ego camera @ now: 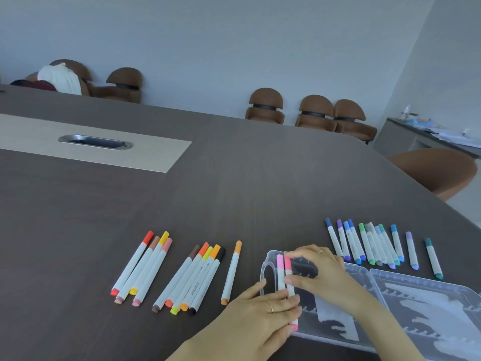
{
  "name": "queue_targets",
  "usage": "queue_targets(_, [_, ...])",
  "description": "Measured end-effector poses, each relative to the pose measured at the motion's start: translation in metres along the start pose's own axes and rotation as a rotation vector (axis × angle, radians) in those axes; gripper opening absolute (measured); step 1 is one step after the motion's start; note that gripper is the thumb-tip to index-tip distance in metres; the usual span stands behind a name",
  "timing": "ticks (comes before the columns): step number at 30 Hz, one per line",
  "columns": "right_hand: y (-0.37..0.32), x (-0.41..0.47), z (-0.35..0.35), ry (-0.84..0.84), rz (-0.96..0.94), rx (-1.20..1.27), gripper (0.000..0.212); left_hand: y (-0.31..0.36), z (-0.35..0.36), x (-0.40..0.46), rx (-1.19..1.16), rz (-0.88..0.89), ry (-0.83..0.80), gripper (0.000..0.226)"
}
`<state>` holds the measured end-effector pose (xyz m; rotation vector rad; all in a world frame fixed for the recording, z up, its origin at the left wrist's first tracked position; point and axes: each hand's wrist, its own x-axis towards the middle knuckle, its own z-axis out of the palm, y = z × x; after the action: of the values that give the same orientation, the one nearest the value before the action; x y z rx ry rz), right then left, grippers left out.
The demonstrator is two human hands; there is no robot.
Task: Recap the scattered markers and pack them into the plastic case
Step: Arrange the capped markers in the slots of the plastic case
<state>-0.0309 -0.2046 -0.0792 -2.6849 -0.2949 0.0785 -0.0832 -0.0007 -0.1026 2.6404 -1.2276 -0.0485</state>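
Dark wood-grain conference table [234,191], brown chairs [265,105] along the far wall. I note the clear plastic case [429,287] lying open at the near right edge, with two pink markers [283,272] seated side by side at its left end. My left hand [263,316] rests on their lower ends, fingers extended and pressing rather than gripping; my right hand [320,272] curls over the upper barrels, thumb and fingers pinching them into the slots. Warm-coloured markers [177,274] lie in loose groups to the left, blue and green markers [369,243] beyond the case (all appear capped). In my judgement the markers are light, rigid and smooth, inclined to roll; best taken mid-barrel. The case looks thin and flexible, so press gently.
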Motion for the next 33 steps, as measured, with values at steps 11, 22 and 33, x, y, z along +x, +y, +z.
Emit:
queue_targets(11, [-0.07, 0.012, -0.009, 0.05, -0.095, -0.048, 0.033, -0.083, -0.069, -0.093, -0.275, -0.185, 0.391, 0.031])
queue_targets(22, [-0.17, 0.085, 0.059, -0.145, -0.237, 0.069, 0.03, -0.141, -0.086, -0.155, -0.274, -0.369, 0.181, 0.043])
queue_targets(33, [-0.187, 0.106, 0.081, -0.126, -0.223, 0.055, 0.027, -0.147, -0.068, -0.148, -0.183, -0.327, 0.217, 0.067])
